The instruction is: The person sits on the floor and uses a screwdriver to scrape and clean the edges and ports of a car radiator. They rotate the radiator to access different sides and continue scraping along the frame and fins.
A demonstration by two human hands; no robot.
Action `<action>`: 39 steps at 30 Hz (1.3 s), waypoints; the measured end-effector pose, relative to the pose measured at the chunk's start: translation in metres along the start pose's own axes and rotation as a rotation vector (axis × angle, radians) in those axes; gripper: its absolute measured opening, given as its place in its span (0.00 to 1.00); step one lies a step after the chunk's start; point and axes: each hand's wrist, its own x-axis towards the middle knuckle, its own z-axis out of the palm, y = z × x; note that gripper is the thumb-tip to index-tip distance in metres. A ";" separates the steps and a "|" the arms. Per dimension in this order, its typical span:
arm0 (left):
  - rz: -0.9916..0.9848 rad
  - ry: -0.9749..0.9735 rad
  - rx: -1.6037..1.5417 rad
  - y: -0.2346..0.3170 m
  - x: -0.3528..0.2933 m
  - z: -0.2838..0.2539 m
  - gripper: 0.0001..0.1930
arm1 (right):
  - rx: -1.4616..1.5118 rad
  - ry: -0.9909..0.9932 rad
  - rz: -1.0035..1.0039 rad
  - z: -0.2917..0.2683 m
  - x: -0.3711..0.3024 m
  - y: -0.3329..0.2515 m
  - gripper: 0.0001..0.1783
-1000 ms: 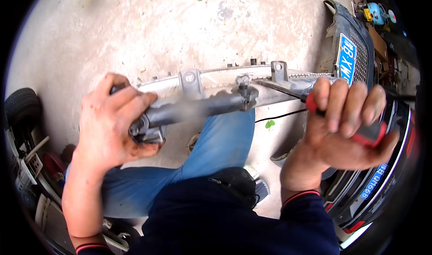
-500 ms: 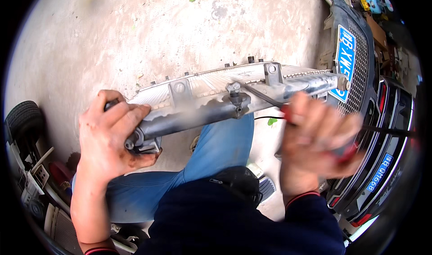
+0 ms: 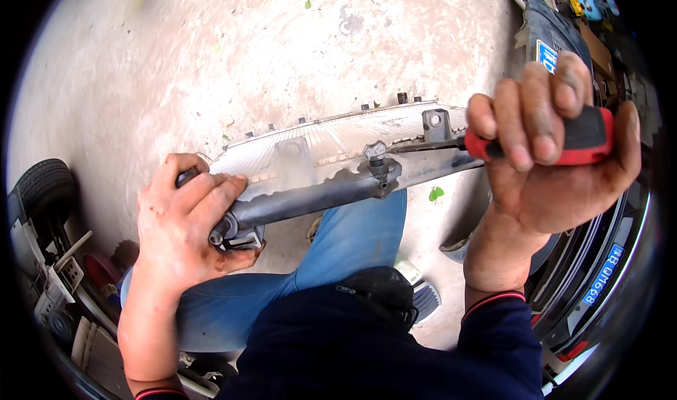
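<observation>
A car radiator [image 3: 310,194] with a dark, dusty end tank lies tilted across my thighs, its pale finned core on the far side. My left hand [image 3: 180,227] is closed around the left end of the tank, thumb below and fingers over the top. In my right hand [image 3: 546,181] is a screwdriver [image 3: 589,135] with a red and black handle, gripped in the palm. Its shaft points left along the crimped seam, and the tip reaches close to a small valve fitting [image 3: 379,167] on the tank. Whether the tip touches the seam I cannot tell. My right hand hides the tank's right end.
On the right lie a loose bumper [image 3: 546,22] with a plate and, nearer, a dark car part with lights [image 3: 599,287]. A tyre [image 3: 46,185] and assorted car parts [image 3: 63,280] crowd the left. Concrete floor [image 3: 282,54] stretches ahead.
My right hand has swung up and to the right, levelling the screwdriver along the seam. My left hand keeps its hold, and the radiator sits slightly further right in view.
</observation>
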 end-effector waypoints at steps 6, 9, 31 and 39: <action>0.002 -0.019 -0.013 -0.001 0.000 0.003 0.38 | 0.036 0.061 -0.038 0.001 -0.004 0.007 0.25; 0.007 -0.037 -0.027 -0.003 0.003 0.001 0.38 | 0.151 0.245 -0.178 0.008 -0.036 0.023 0.24; 0.040 -0.048 -0.023 0.003 -0.009 0.007 0.37 | 0.009 -0.012 -0.019 -0.014 -0.001 0.008 0.29; -0.003 -0.062 -0.035 0.003 -0.006 0.004 0.37 | -0.252 -0.134 -0.302 0.006 -0.057 0.047 0.15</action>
